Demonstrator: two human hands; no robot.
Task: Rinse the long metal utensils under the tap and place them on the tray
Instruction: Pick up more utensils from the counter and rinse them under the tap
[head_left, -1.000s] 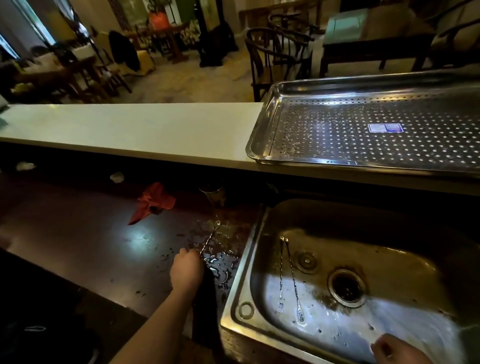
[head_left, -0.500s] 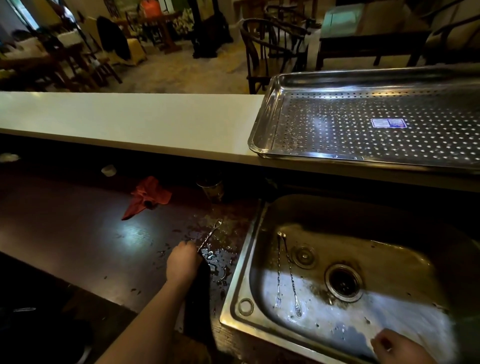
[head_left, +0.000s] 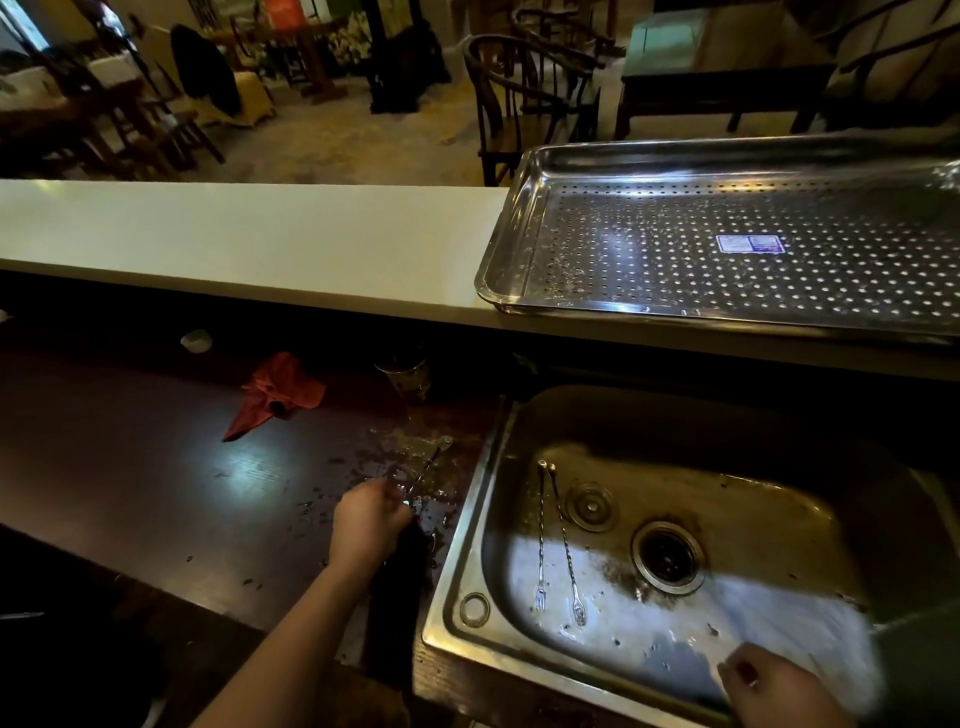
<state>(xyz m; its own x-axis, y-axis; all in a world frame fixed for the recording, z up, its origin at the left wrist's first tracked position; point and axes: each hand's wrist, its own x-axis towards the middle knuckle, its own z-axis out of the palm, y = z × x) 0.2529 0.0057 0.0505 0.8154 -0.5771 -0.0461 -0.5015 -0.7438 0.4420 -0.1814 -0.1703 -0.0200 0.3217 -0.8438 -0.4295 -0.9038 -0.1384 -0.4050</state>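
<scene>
Left hand (head_left: 371, 519): gripping a thin utensil (head_left: 427, 464) at the wet counter (head_left: 156, 483), just left of the sink (head_left: 467, 519).
Right hand (head_left: 779, 686): at the sink's near edge, fingers bent; whether it holds anything, I can't tell.
Basin: two more utensils (head_left: 541, 530) side by side, left of the drain (head_left: 667, 556).
Tray (head_left: 511, 244): up on the white ledge (head_left: 260, 244), behind the sink.

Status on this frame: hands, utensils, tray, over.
Left hand grips one long utensil at the wet counter. Right hand at near edge of the sink, grip unclear. Two utensils lie in the sink; tray holds none. Tap not in view.
</scene>
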